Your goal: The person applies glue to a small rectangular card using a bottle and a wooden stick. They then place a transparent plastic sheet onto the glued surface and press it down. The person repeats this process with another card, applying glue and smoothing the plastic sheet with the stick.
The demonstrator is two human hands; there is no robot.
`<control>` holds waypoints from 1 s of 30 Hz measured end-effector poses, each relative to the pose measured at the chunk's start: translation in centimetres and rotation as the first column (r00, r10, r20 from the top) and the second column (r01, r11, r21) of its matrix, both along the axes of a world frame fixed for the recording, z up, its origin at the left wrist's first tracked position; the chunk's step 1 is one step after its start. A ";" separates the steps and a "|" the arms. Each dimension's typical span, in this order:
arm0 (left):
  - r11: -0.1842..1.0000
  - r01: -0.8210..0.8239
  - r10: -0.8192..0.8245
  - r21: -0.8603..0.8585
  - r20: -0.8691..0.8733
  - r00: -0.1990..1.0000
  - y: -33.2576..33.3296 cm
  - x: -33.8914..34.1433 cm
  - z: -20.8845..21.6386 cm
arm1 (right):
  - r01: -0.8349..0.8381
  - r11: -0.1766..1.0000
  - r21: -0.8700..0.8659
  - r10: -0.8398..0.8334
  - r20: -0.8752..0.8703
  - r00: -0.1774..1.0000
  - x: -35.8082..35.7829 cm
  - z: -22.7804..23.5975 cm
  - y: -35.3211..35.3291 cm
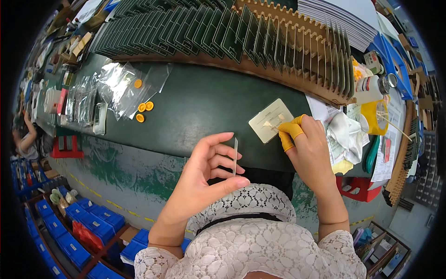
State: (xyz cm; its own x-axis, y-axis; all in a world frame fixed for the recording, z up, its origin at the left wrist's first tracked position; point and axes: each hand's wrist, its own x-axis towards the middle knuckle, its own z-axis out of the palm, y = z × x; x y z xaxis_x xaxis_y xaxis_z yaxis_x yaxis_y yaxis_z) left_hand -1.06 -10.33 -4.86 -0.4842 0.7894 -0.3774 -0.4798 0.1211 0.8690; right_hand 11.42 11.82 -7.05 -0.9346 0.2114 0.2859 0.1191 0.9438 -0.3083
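Note:
My left hand (211, 169) grips a thin flat card (235, 157) by its edges, between the fingers and thumb. It stands upright, nearly edge-on, so its faces barely show. My right hand (306, 144) wears yellow finger cots (291, 130) on several fingers. Its fingertips are closed together at the right edge of a cream-coloured rectangular card (268, 115), which lies on the dark green table (200, 102). Brownish patches mark that card's face near my fingertips. Whatever lies between those fingertips is hidden.
Long cardboard racks (297, 81) hold rows of upright dark green boards (232, 39) along the back. Clear plastic bags (125, 88) and several orange finger cots (141, 107) lie left. A white cloth (347, 135), yellow cup (374, 116) and bottle (371, 88) are right.

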 end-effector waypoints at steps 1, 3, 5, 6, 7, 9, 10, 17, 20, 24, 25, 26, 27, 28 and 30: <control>1.000 -0.001 0.001 -0.007 -0.025 1.000 0.0 0.1 0.1 | -0.002 1.000 -0.006 0.002 0.002 1.000 0.0 -0.1 0.0; 1.000 -0.004 0.003 -0.021 -0.075 0.997 0.0 0.2 0.3 | -0.004 1.000 -0.017 0.004 0.004 1.000 0.0 -0.2 0.1; 0.999 0.009 -0.014 -0.043 -0.117 0.993 0.2 0.3 0.6 | 0.024 0.999 -0.046 -0.025 -0.033 0.999 0.2 0.0 0.1; 0.998 0.011 -0.019 -0.055 -0.138 0.990 0.2 0.3 0.7 | 0.033 0.997 -0.062 -0.037 -0.053 0.998 0.2 0.2 0.0; 0.999 0.013 -0.020 -0.051 -0.147 0.989 0.3 0.4 0.8 | 0.025 0.987 -0.160 -0.037 -0.074 0.997 0.3 0.4 -0.2; 0.999 0.026 -0.032 -0.040 -0.159 0.987 0.4 0.5 0.9 | 0.011 0.938 -0.347 -0.051 -0.108 0.993 0.7 1.5 -0.6; 0.999 0.036 -0.040 -0.032 -0.154 0.987 0.4 0.5 0.8 | -0.008 0.914 -0.406 -0.045 -0.122 0.992 0.8 2.0 -0.9; 0.994 0.105 -0.103 0.003 -0.170 0.980 0.5 0.8 0.8 | -0.125 0.905 -0.406 0.042 -0.208 0.977 1.6 4.2 -2.1; 0.994 0.113 -0.111 0.000 -0.179 0.978 0.5 1.0 1.0 | -0.153 0.920 -0.360 0.067 -0.239 0.969 1.6 4.4 -2.2; 0.993 0.122 -0.120 -0.003 -0.195 0.973 0.6 1.0 0.9 | -0.179 0.924 -0.337 0.094 -0.252 0.963 1.6 4.5 -2.2; 0.992 0.123 -0.122 -0.006 -0.195 0.973 0.6 1.0 0.9 | -0.185 0.926 -0.330 0.100 -0.257 0.961 1.6 4.6 -2.2; 0.992 0.124 -0.123 -0.009 -0.196 0.973 0.6 1.0 1.0 | -0.185 0.928 -0.323 0.103 -0.256 0.961 1.6 4.7 -2.2; 0.992 0.123 -0.123 -0.013 -0.196 0.973 0.6 1.1 1.0 | -0.188 0.930 -0.316 0.108 -0.254 0.961 1.5 4.7 -2.2; 0.992 0.122 -0.123 -0.015 -0.198 0.972 0.6 1.1 1.0 | -0.191 0.932 -0.309 0.113 -0.253 0.961 1.5 4.8 -2.2; 0.992 0.122 -0.124 -0.020 -0.200 0.972 0.6 1.1 1.1 | -0.192 0.933 -0.304 0.114 -0.255 0.960 1.5 4.7 -2.2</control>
State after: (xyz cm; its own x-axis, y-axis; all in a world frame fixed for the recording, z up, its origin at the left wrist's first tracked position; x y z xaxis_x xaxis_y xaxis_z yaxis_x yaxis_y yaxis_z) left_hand 0.01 -9.71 -3.80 -0.4503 0.8450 -0.2886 -0.2766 0.1753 0.9449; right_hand 12.89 9.61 -2.37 -0.8800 0.1880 0.4363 -0.1293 0.7890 -0.6007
